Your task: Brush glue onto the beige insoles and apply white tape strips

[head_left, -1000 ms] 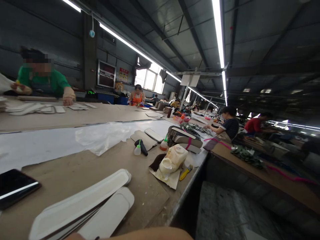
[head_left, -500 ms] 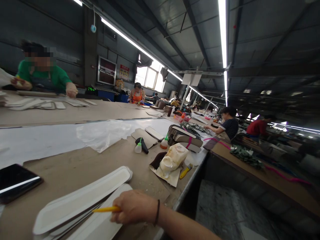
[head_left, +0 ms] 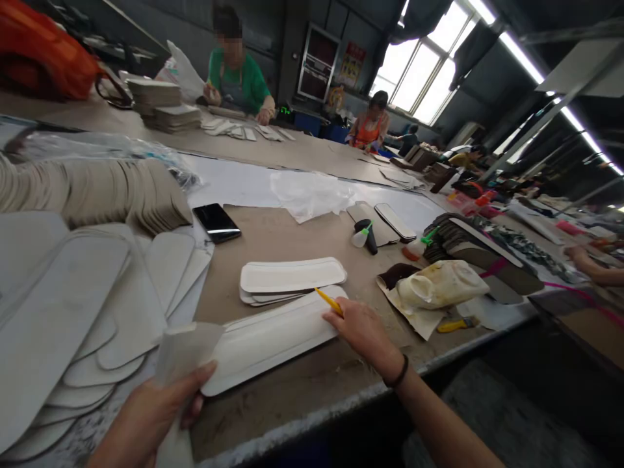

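No lettering is legible anywhere. The right hand (head_left: 363,333) pinches a slim yellow brush handle (head_left: 329,301) and rests on a long, white, round-ended foam panel (head_left: 273,338) lying flat near the table (head_left: 292,383) edge. The left hand (head_left: 151,416) grips a pale, thin, curled sheet (head_left: 182,344) between thumb and fingers, touching the panel's left end

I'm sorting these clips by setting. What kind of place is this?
Probably a shoe or insole workshop: long shared tables with several seated workers, fanned stacks of flat insole-shaped pieces, and a glue jug. Strip lights run overhead.
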Demonstrator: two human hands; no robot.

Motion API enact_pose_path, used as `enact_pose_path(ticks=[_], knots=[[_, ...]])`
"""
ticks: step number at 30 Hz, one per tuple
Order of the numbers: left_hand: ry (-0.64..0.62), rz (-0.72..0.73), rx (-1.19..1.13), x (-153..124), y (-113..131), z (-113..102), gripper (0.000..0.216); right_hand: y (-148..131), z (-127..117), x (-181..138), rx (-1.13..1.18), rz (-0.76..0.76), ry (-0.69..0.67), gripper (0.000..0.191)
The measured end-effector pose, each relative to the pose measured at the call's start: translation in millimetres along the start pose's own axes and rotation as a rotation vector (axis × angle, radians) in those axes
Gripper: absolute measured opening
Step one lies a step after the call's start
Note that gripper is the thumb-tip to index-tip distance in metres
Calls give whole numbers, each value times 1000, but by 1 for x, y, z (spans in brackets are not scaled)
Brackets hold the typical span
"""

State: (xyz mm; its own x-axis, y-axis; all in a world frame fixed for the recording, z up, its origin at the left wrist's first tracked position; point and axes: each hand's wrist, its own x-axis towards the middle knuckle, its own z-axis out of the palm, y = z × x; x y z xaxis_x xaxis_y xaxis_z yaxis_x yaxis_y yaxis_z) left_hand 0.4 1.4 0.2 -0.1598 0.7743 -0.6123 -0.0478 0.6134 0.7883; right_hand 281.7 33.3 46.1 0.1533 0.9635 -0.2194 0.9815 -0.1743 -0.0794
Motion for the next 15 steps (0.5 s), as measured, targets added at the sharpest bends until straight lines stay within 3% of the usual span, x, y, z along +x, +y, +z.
enact_pose_path(ticks=[15], knots=[[57, -87, 1, -1, 2, 6, 36, -5, -5, 10, -105, -35, -64, 19]])
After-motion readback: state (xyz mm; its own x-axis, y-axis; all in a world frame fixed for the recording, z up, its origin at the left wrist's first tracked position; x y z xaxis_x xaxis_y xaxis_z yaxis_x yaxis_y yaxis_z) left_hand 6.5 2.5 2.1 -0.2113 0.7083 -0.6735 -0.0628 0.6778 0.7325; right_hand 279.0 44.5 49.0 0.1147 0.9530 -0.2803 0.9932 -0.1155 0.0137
